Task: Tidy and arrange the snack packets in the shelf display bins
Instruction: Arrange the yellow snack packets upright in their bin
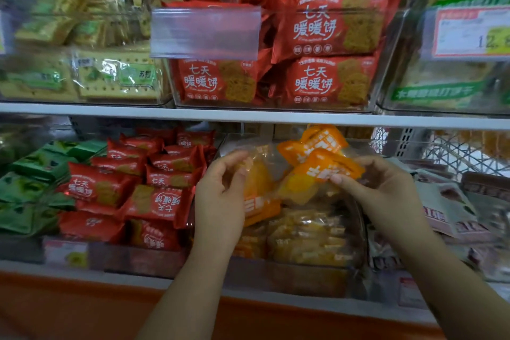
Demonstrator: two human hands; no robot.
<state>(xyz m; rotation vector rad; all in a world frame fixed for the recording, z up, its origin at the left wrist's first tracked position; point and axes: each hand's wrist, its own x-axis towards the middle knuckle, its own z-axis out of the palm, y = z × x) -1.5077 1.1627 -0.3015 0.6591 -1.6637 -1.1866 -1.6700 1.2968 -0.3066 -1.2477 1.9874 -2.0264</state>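
Both hands are over the middle clear bin (pixel 289 279) on the lower shelf, which is filled with orange and clear snack packets. My left hand (pixel 220 196) holds an orange packet (pixel 259 188) by its clear top edge, fingers curled round it. My right hand (pixel 386 190) pinches another orange packet (pixel 320 171) at its lower edge. A third orange packet (pixel 317 141) stands up just behind them. More packets (pixel 309 240) of the same kind lie piled in the bin below.
Left of the bin lie red biscuit packets (pixel 132 188) and green packets (pixel 30 182). White and maroon packets (pixel 452 210) fill the bin at right. The upper shelf (pixel 248 116) carries bins of red packets (pixel 317 44), yellow crackers (pixel 82 63) and a price tag (pixel 472 33).
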